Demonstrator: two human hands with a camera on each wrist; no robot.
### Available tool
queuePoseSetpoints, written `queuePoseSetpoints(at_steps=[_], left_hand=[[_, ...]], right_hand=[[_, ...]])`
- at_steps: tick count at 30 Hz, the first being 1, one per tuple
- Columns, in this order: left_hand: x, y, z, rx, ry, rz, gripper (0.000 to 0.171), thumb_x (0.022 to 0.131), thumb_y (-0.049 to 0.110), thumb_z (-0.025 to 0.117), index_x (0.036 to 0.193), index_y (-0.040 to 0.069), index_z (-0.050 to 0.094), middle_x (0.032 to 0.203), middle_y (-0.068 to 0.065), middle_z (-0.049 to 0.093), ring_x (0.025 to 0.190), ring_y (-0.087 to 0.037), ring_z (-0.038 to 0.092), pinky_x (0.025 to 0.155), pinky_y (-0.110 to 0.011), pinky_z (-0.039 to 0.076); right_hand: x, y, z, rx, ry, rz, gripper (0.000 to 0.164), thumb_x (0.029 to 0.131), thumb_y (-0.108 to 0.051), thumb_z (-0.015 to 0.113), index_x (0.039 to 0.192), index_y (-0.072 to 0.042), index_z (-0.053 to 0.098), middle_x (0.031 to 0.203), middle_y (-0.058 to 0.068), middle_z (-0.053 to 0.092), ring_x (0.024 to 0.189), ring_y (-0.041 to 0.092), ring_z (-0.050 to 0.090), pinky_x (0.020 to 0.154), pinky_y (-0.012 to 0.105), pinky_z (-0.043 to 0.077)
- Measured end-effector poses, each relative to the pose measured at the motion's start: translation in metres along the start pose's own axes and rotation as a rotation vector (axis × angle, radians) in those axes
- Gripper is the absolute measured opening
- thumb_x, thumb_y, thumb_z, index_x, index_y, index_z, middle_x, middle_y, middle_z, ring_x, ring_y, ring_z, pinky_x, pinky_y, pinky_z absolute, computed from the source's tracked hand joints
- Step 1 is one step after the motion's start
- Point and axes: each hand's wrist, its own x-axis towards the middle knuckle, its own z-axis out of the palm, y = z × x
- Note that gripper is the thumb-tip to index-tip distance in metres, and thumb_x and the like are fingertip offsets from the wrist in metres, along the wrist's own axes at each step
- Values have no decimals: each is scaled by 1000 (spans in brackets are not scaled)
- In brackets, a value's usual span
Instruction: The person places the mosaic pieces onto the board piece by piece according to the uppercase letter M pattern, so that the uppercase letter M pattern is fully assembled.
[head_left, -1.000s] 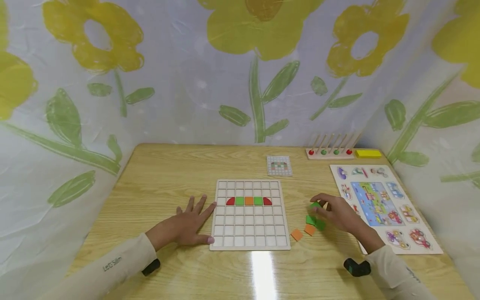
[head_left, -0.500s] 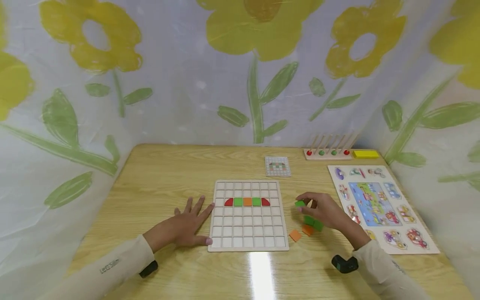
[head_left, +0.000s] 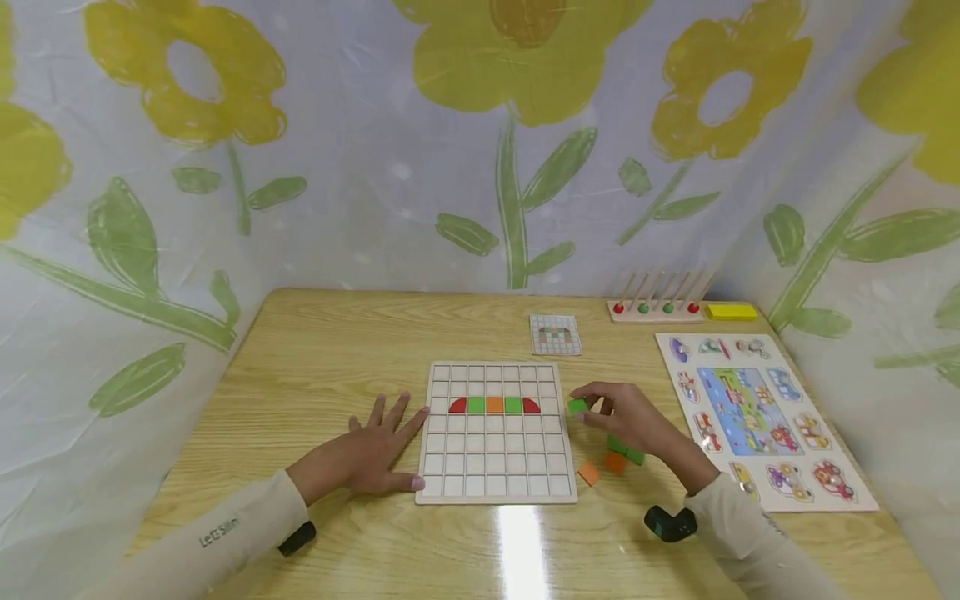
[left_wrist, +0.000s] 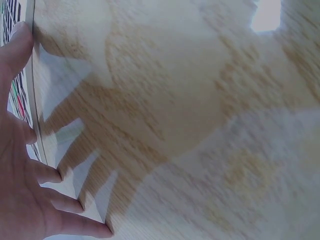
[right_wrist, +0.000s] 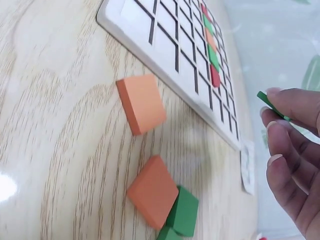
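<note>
My right hand (head_left: pixel 626 415) pinches a green square tile (head_left: pixel 577 406) between thumb and fingers, just off the right edge of a white grid board (head_left: pixel 497 461). In the right wrist view the green tile shows edge-on at the fingertips. My left hand (head_left: pixel 371 452) lies spread on the table, thumb and index fingertip at the board's left edge. One row of the board holds a red quarter-round tile (head_left: pixel 457 406) at each end, with two green squares and an orange square (head_left: pixel 495 405) between. Below the right hand lie loose orange tiles (right_wrist: pixel 144 104) and green tiles (right_wrist: pixel 183 211).
A small pattern card (head_left: pixel 555 335) lies behind the board. At the back right stand a peg rack (head_left: pixel 655 312) with red and green beads and a yellow block (head_left: pixel 731 312). A picture puzzle board (head_left: pixel 817 467) lies on the right. Flower-printed cloth hangs behind the table.
My right hand has moved left from the loose tiles toward the board, carrying the green tile. My left hand has stayed at the board's left edge.
</note>
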Motion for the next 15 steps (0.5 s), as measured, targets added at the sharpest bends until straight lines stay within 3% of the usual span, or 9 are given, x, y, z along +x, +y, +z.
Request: queuePoseSetpoints(at_steps=[15], left_hand=[[0, -1, 0, -3, 1, 8, 105, 88, 75, 53, 163, 14, 11, 165, -30, 3, 145, -64, 7, 96, -85, 25]], right_hand=[[13, -15, 19, 81, -30, -59, 28, 94, -14, 71, 121, -8, 71, 98, 5, 70, 62, 8, 53, 54, 23, 46]])
